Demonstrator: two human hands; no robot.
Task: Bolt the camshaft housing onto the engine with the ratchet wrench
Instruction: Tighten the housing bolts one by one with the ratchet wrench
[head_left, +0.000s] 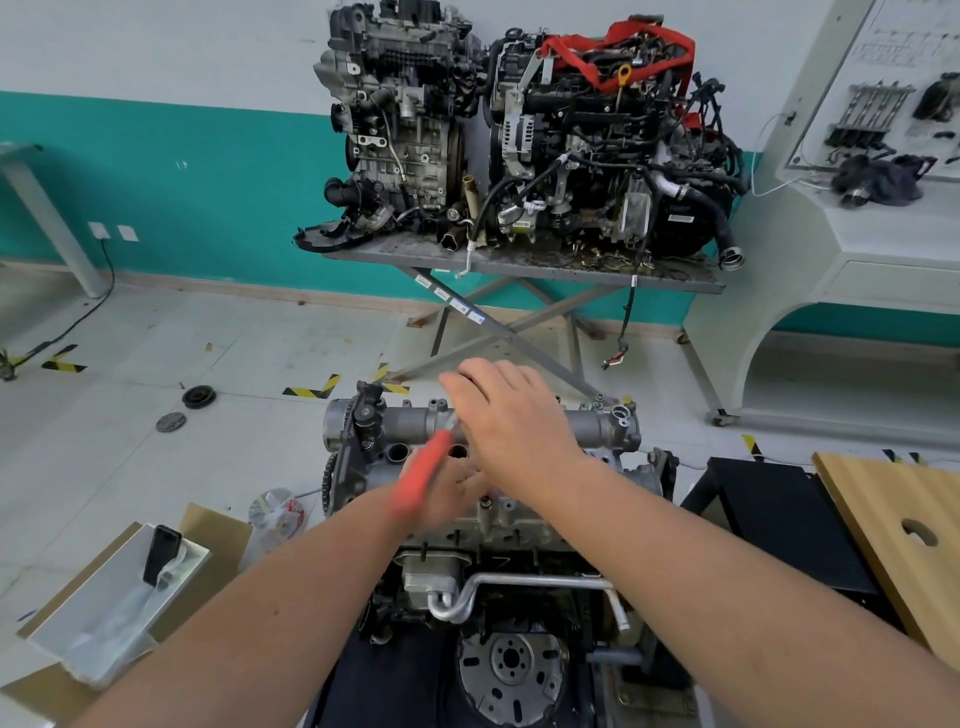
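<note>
A grey engine (519, 519) stands in front of me with the silver camshaft housing (405, 418) lying across its top. My left hand (447, 493) grips the red handle of the ratchet wrench (421, 478), which is blurred and angles up toward the housing's middle. My right hand (514, 415) lies over the wrench head on the housing, fingers stretched forward. The wrench head and the bolt under it are hidden by that hand.
Two more engines (519, 135) sit on a grey folding table (519, 265) against the teal wall. A cardboard box (119, 597) with a phone stands at lower left. A wooden board (893, 535) over a black stand lies at right. Small round parts (198, 396) lie on the floor.
</note>
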